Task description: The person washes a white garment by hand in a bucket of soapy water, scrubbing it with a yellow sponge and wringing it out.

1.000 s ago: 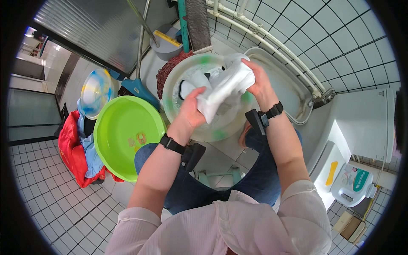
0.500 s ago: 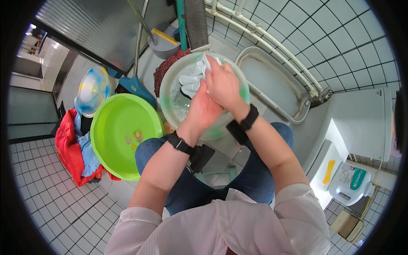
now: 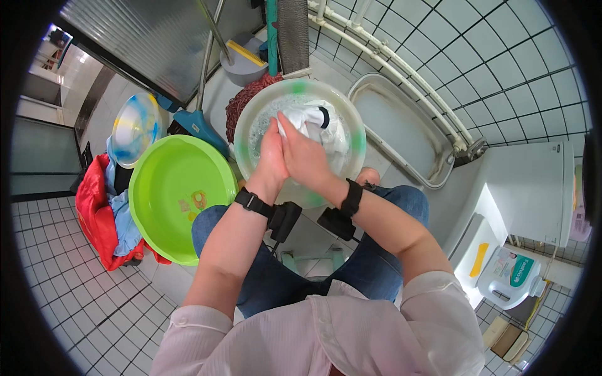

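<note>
A pale translucent wash basin (image 3: 355, 119) with green blotches holds foamy water and a white garment (image 3: 320, 123) with a black trim. My left hand (image 3: 271, 156) and my right hand (image 3: 303, 159) are pressed together over the near part of the basin, both gripping the wet white garment. Each wrist wears a black band with a small black device hanging below it. My knees in blue jeans sit just under the basin.
An empty bright green basin (image 3: 175, 194) lies to the left. Beyond it are a blue-and-yellow basin (image 3: 135, 128) and a heap of red and blue clothes (image 3: 103, 210). A long white tray (image 3: 401, 128) sits right of the wash basin. A detergent bottle (image 3: 509, 276) stands at lower right.
The garment was held up above the basin a second ago; both hands have since brought it down into the water and closed together on it.
</note>
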A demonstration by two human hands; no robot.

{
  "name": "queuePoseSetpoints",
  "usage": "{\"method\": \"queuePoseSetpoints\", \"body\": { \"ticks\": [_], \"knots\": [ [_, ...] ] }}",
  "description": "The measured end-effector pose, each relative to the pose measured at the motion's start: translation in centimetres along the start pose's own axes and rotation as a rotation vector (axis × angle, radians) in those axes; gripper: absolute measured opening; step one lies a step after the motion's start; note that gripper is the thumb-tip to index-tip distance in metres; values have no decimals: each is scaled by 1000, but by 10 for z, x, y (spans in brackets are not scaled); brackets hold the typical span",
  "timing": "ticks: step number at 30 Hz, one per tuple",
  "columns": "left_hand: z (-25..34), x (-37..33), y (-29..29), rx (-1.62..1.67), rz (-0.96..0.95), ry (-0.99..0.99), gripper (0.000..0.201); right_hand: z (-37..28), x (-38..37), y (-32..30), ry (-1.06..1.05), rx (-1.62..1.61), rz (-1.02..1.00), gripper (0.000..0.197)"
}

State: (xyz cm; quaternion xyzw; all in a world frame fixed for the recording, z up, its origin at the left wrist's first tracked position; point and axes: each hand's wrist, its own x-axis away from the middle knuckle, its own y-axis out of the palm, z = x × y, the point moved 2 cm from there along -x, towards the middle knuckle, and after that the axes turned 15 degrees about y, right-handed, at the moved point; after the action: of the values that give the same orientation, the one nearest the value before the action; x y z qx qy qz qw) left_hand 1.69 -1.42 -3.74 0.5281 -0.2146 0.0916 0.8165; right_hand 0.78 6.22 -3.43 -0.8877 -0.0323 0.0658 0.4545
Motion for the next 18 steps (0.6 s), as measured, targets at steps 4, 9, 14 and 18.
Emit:
{"method": "queuePoseSetpoints", "body": {
  "ticks": [4, 9, 14, 18],
  "knots": [
    [-13, 6, 12, 7, 44, 48, 51, 21, -43, -26, 217, -81, -66, 39],
    [-1, 6, 14, 93, -153, -3, 50, 62, -67, -31, 326, -669, -130, 37],
    [-19, 0, 14, 181, -201, -113, 56, 41, -57, -55, 436, -1360, -819, 42],
    [-6, -8, 15, 99, -258, -73, 58, 25, -47, -58, 377, -1328, -975, 50]
  ]
}}
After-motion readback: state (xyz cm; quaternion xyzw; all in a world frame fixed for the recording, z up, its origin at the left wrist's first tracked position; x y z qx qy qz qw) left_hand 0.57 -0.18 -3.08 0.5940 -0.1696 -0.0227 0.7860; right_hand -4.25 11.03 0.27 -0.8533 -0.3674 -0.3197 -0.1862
